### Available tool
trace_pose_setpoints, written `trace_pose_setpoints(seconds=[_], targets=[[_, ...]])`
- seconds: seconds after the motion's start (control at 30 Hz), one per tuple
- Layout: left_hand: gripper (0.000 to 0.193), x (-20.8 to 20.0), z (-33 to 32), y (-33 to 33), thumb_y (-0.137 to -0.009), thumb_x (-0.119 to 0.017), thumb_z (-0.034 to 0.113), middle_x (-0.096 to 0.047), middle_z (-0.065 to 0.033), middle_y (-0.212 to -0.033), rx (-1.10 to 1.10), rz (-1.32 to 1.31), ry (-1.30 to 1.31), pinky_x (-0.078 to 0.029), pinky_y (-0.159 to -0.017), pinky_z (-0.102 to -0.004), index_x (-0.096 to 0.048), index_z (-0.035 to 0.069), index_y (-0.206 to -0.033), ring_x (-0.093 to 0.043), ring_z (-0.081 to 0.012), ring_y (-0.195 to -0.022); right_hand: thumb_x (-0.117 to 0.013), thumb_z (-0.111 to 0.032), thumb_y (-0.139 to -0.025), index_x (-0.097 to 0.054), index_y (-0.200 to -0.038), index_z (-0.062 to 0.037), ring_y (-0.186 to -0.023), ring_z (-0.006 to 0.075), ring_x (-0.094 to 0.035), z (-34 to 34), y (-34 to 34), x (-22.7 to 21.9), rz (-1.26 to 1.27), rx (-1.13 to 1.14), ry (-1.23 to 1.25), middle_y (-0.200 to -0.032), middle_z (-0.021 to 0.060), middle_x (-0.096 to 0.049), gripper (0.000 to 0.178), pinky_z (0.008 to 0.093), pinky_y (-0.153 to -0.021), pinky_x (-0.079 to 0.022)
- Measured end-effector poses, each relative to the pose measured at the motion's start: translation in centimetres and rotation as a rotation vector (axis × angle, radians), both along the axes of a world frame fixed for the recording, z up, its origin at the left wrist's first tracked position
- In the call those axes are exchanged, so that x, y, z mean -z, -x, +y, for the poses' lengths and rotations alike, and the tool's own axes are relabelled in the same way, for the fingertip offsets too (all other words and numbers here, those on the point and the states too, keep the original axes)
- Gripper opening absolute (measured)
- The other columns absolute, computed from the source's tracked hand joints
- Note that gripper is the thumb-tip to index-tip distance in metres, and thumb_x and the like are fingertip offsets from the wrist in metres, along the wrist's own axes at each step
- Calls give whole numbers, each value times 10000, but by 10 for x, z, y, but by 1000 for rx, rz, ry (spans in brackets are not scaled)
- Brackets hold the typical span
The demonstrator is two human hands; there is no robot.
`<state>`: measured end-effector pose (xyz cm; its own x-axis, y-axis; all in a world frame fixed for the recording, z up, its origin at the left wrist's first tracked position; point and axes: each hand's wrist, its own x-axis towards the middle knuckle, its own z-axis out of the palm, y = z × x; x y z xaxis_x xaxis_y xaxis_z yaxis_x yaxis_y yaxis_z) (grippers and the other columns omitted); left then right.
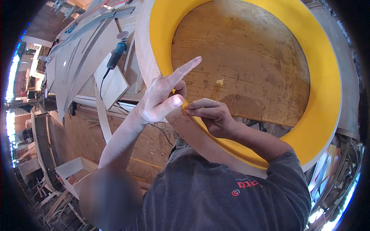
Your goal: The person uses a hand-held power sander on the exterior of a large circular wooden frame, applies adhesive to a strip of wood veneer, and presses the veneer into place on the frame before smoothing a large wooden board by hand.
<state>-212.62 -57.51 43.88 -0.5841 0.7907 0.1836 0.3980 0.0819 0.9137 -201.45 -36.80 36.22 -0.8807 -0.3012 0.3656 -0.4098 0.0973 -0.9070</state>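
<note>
A large ring (327,77) with a smooth yellow inner wall and a pale, bare wooden rim (192,131) lies in front of me. My left hand (163,94) is over the near left part of the rim. Its index finger points out over the ring's opening, the thumb is spread away, and another finger is curled. Close to its right, my right hand (214,115) has thumb and fingers pinched together at the edge of the yellow wall. Whatever sits between those fingertips is too small to make out.
Inside the ring, a yellow scrap (219,82) rests on a worn wooden board (243,50). Left of the ring, a corded power tool with a round disc (117,54) lies on a pale panel (117,86). A wooden box (75,171) and offcuts occupy the lower left.
</note>
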Motion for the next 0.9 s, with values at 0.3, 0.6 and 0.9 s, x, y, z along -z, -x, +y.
trace_pose_setpoints(seconds=[0.3,0.6,0.9], targets=[[990,1,-1,0,-982,-429,715,-555,-83,-574,-5,7,-4,-408,-535,-334,-269,-14,-1631,-559,-193,-519,-559,198,-828,-782,-1133,-52,-1076,296,-722,-1,0,-1,-12,-3,33,-1137,143,-739,453,357,-930,-570],[1135,-4,1,-3,-940,-357,841,-568,-64,-636,-29,-17,63,-384,-554,-296,-246,-61,-1620,-544,-157,-563,-560,189,-834,-783,-1151,-63,-1077,287,-722,-1,-1,1,3,-2,23,-1154,146,-737,462,357,-924,-573],[1154,-6,1,-3,-926,-352,860,-576,-65,-648,-32,-19,88,-380,-546,-297,-245,-54,-1623,-540,-156,-560,-566,190,-828,-777,-1208,-100,-1112,308,-707,1,-7,5,32,7,-18,-1217,150,-716,522,375,-958,-572]])
